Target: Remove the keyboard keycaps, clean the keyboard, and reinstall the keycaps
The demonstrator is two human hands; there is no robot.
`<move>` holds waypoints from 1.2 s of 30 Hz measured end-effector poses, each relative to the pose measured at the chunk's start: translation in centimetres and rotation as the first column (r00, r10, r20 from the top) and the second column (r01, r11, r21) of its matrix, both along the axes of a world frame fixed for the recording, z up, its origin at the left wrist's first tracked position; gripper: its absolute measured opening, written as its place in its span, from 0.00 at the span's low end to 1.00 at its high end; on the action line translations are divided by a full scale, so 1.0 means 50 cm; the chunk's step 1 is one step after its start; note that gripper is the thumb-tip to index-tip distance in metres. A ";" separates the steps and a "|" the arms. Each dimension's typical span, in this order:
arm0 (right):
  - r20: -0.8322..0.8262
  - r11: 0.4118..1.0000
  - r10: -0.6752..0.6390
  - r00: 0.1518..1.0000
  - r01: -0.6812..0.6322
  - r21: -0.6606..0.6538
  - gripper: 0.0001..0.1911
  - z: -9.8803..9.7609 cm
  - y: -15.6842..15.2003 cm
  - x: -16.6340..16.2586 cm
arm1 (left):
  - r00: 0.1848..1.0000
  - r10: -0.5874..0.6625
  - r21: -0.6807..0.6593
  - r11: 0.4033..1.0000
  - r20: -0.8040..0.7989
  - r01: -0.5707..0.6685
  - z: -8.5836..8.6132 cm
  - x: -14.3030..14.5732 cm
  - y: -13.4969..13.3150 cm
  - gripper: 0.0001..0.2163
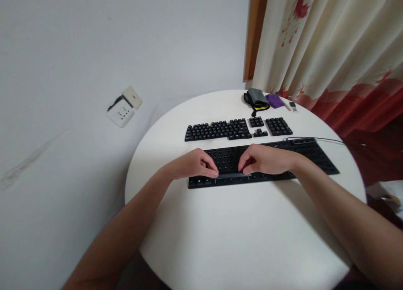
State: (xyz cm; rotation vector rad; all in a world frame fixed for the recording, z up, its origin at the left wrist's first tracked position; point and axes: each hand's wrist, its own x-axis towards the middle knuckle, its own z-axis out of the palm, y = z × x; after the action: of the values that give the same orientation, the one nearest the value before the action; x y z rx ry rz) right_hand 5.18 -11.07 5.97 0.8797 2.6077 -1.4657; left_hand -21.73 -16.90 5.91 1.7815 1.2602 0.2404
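A black keyboard base [319,157], most of its key sockets bare, lies across the white table [201,231]. A few keycaps [200,181] sit in its near left corner. Just above its near edge is a long black space bar [229,175], held level by its two ends. My left hand [201,164] pinches the left end between thumb and fingers. At the other end, my right hand [262,159] is closed on the bar in the same way, wrist bent inward. Whether the bar touches the base underneath cannot be made out.
Behind the base lie loose black keycaps in groups: a main block [217,129], small clusters [256,122] and a number pad [278,126]. Farther back are a grey cloth [258,97], a purple cloth [274,101] and a cable [315,138]. A wall stands left, a curtain right.
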 end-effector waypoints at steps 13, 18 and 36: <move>0.022 0.997 0.015 1.000 -0.017 0.069 0.10 -0.005 -0.004 -0.005 | 0.999 0.001 0.033 0.999 -0.037 0.000 -0.004 0.005 -0.002 0.11; 0.024 0.996 0.018 1.000 -0.020 0.087 0.09 -0.007 -0.007 -0.006 | 0.999 -0.005 0.032 0.999 -0.033 0.006 -0.005 0.009 -0.003 0.11; 0.072 0.952 0.047 0.996 -0.066 0.298 0.06 0.008 -0.031 -0.012 | 0.997 -0.030 0.197 0.979 -0.074 0.044 -0.007 0.028 -0.022 0.06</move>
State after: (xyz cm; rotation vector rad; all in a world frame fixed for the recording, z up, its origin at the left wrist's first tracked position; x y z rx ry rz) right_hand 4.61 -12.61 6.39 0.8486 2.8262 -1.0233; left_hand -20.35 -17.99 5.54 1.9978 1.2883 0.2931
